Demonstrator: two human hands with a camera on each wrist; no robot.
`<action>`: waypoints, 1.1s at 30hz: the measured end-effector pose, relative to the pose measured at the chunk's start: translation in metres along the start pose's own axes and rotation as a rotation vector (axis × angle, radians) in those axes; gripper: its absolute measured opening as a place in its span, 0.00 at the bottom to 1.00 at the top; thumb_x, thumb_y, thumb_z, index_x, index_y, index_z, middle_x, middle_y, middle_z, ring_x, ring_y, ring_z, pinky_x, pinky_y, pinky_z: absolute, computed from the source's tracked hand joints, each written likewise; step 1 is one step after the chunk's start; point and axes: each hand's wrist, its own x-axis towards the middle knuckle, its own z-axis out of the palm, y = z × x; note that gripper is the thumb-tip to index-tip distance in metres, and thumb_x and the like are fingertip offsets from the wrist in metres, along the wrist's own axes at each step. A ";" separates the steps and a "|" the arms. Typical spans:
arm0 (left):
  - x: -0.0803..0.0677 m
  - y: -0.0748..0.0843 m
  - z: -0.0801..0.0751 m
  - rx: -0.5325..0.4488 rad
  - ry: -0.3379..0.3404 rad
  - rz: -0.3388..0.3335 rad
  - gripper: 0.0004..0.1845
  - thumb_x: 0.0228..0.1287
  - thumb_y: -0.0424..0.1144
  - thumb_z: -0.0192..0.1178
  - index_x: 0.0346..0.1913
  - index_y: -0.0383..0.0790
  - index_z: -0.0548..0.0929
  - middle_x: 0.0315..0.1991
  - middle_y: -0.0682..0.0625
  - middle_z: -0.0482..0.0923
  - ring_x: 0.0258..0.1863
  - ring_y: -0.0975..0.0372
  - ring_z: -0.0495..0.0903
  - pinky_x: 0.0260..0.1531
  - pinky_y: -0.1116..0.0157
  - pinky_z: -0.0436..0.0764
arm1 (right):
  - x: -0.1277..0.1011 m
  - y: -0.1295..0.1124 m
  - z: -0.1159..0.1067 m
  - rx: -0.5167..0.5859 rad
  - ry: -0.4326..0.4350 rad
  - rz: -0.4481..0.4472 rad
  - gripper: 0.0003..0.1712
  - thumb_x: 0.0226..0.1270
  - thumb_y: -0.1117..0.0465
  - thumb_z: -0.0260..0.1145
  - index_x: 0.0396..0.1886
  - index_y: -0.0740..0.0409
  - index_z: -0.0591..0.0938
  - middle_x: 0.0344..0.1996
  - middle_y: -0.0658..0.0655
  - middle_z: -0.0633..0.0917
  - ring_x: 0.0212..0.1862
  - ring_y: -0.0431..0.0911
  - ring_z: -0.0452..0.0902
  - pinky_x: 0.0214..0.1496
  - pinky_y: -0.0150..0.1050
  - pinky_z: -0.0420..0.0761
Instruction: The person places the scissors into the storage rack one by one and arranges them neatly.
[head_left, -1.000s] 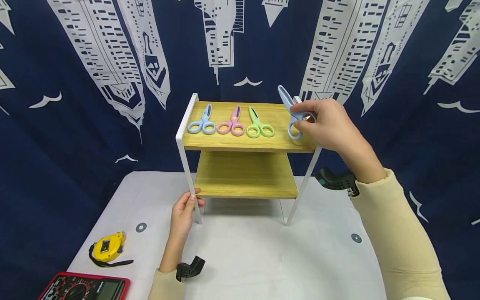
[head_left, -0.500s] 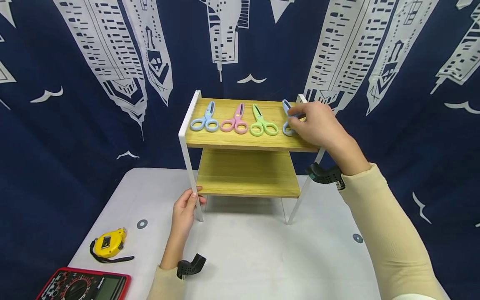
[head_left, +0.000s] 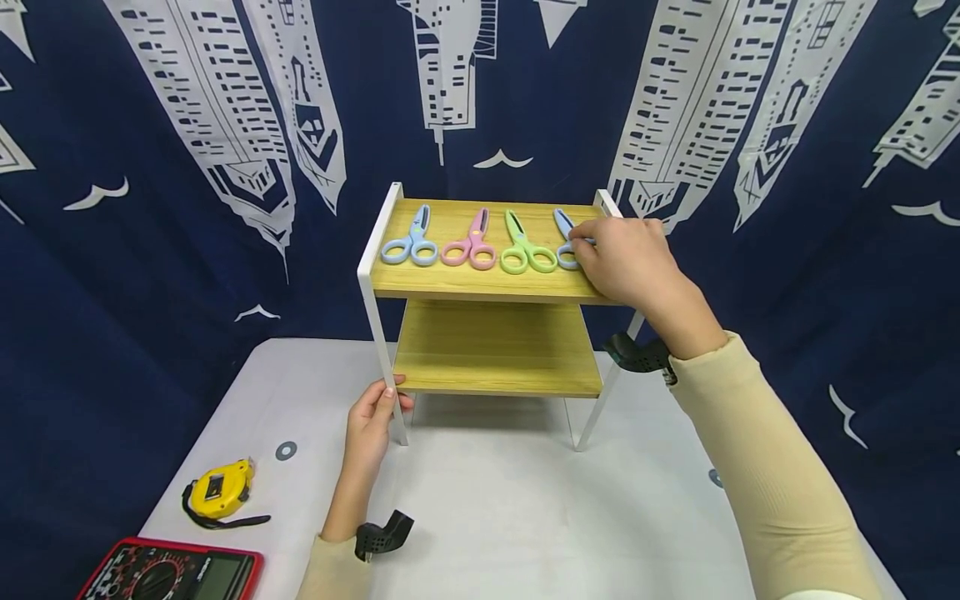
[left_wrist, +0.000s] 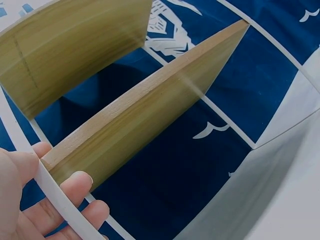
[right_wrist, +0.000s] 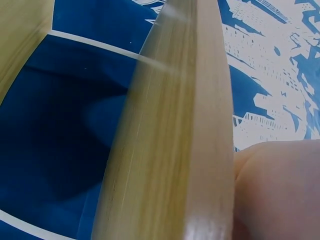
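A small two-tier shelf (head_left: 495,287) with wooden boards and a white metal frame stands on the table. On its top board lie blue scissors (head_left: 410,247), pink scissors (head_left: 470,250) and green scissors (head_left: 527,252) in a row. To their right is a second pair of blue scissors (head_left: 564,221), its right handle covered by my right hand (head_left: 630,258), whose fingertips pinch it. My left hand (head_left: 369,425) grips the front left leg of the shelf; in the left wrist view its fingers (left_wrist: 77,186) wrap the white leg (left_wrist: 55,195). The right wrist view hides the scissors behind the board edge (right_wrist: 212,120).
A yellow tape measure (head_left: 219,492) with a black strap lies at the table's left. Nearer is a red-rimmed multimeter (head_left: 176,571). A grey ring (head_left: 286,451) marks the white tabletop (head_left: 487,517). A dark blue patterned curtain (head_left: 555,125) hangs behind.
My right hand has lowered the blue scissors from above the shelf onto the top board, then shifted them slightly left towards the green pair. The left hand keeps its grip on the leg.
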 end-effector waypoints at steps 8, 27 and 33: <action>0.000 -0.001 0.001 -0.011 0.002 0.013 0.17 0.81 0.34 0.46 0.60 0.26 0.78 0.27 0.65 0.83 0.36 0.70 0.83 0.49 0.69 0.75 | -0.001 0.000 0.001 -0.030 0.019 -0.021 0.20 0.74 0.61 0.53 0.53 0.58 0.88 0.39 0.63 0.90 0.43 0.60 0.82 0.55 0.60 0.69; -0.001 -0.001 0.001 0.002 0.009 0.007 0.17 0.81 0.34 0.46 0.60 0.27 0.78 0.27 0.65 0.82 0.36 0.71 0.83 0.49 0.70 0.75 | -0.004 0.005 0.006 -0.028 0.096 -0.094 0.19 0.69 0.62 0.56 0.48 0.58 0.90 0.36 0.61 0.92 0.36 0.58 0.82 0.40 0.52 0.71; -0.001 -0.001 0.002 -0.010 0.008 0.021 0.17 0.81 0.33 0.45 0.60 0.25 0.77 0.27 0.64 0.82 0.35 0.70 0.83 0.49 0.71 0.76 | -0.003 0.005 0.006 -0.024 0.109 -0.126 0.17 0.71 0.61 0.57 0.48 0.58 0.90 0.35 0.60 0.92 0.33 0.57 0.81 0.37 0.50 0.72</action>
